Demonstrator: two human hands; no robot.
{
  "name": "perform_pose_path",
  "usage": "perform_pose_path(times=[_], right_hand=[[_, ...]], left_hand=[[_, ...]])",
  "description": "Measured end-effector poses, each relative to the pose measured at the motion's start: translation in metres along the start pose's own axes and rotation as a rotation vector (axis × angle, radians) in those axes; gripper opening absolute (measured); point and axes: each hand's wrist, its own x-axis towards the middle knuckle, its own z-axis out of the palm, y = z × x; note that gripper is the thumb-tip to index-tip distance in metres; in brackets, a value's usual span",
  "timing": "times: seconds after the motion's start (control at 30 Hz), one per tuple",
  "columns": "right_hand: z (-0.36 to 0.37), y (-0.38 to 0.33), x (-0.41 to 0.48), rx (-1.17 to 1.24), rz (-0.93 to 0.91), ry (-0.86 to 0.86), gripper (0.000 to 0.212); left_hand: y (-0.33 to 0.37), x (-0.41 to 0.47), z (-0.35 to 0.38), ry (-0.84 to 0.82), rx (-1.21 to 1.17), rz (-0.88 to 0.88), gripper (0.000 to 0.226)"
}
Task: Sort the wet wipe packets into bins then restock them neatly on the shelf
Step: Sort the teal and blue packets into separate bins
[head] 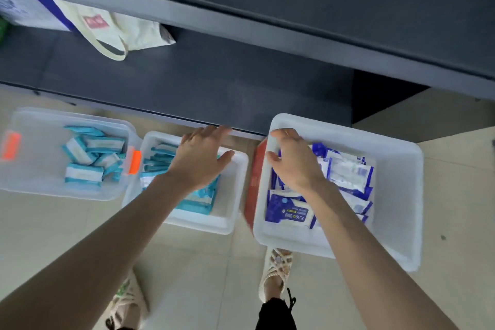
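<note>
Seen from your head camera, three bins stand on the floor against the near edge of the dark shelf (214, 83). Your left hand (201, 161) is spread, fingers straight and apart, above the middle bin (235, 195) of teal wipe packets (158, 161). A loose pile (88, 153) of the same lies in the clear bin (26, 120) at left. Your right hand (293, 166) is at the far left corner of the right bin (401, 195), over the blue packets (289, 209). Its fingers are curled, but whether they grip anything cannot be told. A tote bag (115, 27) lies on the shelf, far left.

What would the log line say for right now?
left hand: open over middle bin | right hand: fingers curled over right bin, hold unclear
</note>
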Motion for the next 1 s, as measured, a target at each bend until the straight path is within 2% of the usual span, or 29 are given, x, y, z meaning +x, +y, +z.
perform_pose_path(times=[0.17,0.3,0.4,0.67,0.77,1.0], right_hand=[[0.057,-0.137,-0.013,0.060,0.007,0.098,0.045],[0.109,-0.230,-0.020,0.113,0.017,0.015,0.044],[0.145,-0.274,-0.014,0.117,-0.003,-0.045,0.046],[0.252,-0.339,0.047,0.066,-0.064,-0.228,0.038],[0.299,-0.352,0.081,0.085,-0.078,-0.264,0.043],[0.429,-0.366,0.168,0.183,0.081,-0.311,0.045]], left_hand=[[-0.115,-0.062,-0.058,0.053,-0.019,-0.022,0.045],[-0.206,-0.110,-0.087,0.002,0.015,-0.084,0.044],[-0.267,-0.130,-0.094,-0.028,-0.003,-0.164,0.044],[-0.401,-0.139,-0.065,-0.083,-0.148,-0.437,0.046],[-0.453,-0.130,-0.036,-0.087,-0.236,-0.511,0.044],[-0.571,-0.072,0.052,-0.186,-0.344,-0.593,0.042]])
